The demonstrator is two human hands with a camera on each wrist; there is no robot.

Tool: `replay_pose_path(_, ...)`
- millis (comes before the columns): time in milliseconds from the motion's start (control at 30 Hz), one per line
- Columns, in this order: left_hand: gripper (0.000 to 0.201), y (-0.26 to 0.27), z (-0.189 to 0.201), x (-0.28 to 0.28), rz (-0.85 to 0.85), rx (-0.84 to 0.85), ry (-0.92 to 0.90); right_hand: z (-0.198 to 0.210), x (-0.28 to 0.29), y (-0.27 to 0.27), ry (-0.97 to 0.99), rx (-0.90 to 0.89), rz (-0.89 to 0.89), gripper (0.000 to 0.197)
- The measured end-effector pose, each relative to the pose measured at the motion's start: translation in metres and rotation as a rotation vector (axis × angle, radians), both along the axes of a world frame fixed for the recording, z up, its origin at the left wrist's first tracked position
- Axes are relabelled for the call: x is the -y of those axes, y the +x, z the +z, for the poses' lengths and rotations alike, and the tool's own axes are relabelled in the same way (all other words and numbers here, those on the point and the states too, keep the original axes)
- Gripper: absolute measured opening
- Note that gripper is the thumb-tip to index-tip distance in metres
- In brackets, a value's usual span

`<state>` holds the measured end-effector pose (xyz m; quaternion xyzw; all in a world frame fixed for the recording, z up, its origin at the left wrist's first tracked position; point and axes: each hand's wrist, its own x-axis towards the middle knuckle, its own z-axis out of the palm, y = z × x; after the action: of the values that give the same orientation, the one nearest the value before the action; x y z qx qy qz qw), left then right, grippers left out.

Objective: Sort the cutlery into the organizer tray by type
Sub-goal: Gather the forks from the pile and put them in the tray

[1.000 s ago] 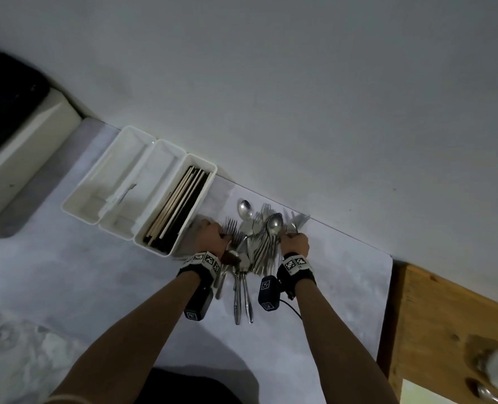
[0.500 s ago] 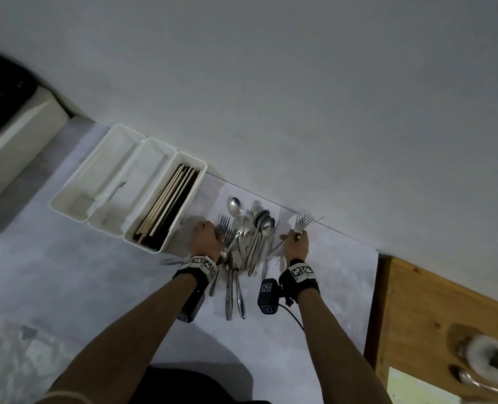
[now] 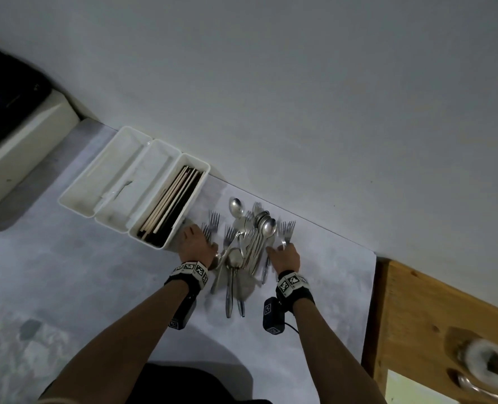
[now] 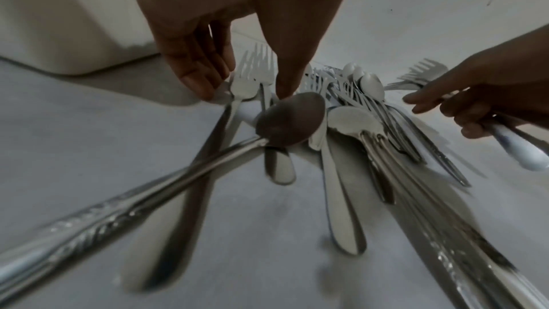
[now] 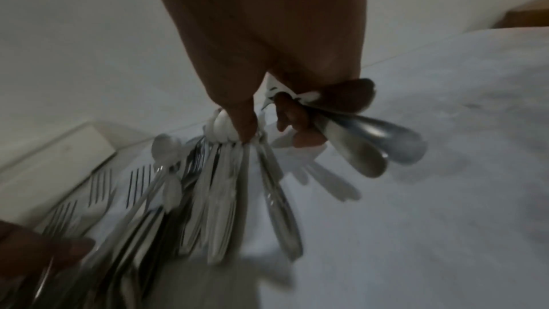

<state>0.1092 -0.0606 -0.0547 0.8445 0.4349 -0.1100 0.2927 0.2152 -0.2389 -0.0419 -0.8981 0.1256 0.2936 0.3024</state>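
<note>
A white three-compartment organizer tray (image 3: 116, 182) stands against the wall, with chopsticks (image 3: 172, 205) in its right compartment. To its right on the grey counter lies a pile of spoons and forks (image 3: 250, 237). My left hand (image 3: 196, 243) is at the pile's left edge. Its straight fingers (image 4: 196, 79) and thumb touch the necks of two forks (image 4: 252, 79) beside a dark spoon (image 4: 291, 121). On the pile's right side my right hand (image 3: 285, 253) grips a few forks (image 3: 287, 228) by their handles (image 5: 371, 145), its index finger (image 5: 243, 123) stretched onto the pile.
A wooden table (image 3: 431, 316) adjoins the counter on the right and carries a pale round object (image 3: 487, 365) and a spoon (image 3: 475, 386). A white box (image 3: 23, 147) sits at the far left. The wall runs close behind the tray and the pile.
My right hand, holding the forks, has come back down beside the pile. The left hand has stayed at the pile's left edge, now on the forks there.
</note>
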Motion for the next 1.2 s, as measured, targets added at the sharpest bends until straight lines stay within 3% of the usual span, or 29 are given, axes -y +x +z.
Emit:
replay_pose_path(167,0.058,-0.011,0.0,-0.003,-0.034,-0.109,-0.006,-0.009,-0.012,-0.014,-0.14,0.011,0.11,0.031)
replay_pose_path(267,0.043,-0.011,0.003,-0.004,-0.174,-0.156,0.068,-0.008,-0.014,-0.018,-0.145,-0.012,0.133,0.034)
replay_pose_path(433,0.04,-0.012,0.003,-0.005,-0.32,-0.17,0.162,-0.011,-0.006,-0.021,-0.1,0.016,0.125,0.038)
replay_pose_path(633,0.04,-0.005,0.005,-0.014,-0.193,-0.069,0.005,-0.003,0.008,-0.017,-0.016,0.058,0.068,0.033)
replay_pose_path(767,0.034,0.003,0.013,-0.022,-0.151,-0.008,-0.006,-0.002,0.012,-0.013,0.12,0.094,0.002,0.03)
replay_pose_path(900,0.031,0.015,0.027,-0.021,0.007,0.068,-0.154,0.01,0.013,-0.016,0.172,0.143,0.001,0.009)
replay_pose_path(1000,0.035,0.025,0.028,-0.019,0.1,0.145,-0.32,0.018,0.011,-0.02,0.176,0.188,-0.017,0.006)
replay_pose_path(1100,0.038,0.028,0.019,-0.016,0.091,0.17,-0.486,0.022,0.012,-0.028,0.174,0.171,-0.076,0.011)
replay_pose_path(1200,0.037,0.023,0.015,-0.014,0.017,0.126,-0.498,0.024,0.016,-0.037,0.17,0.171,-0.133,0.014)
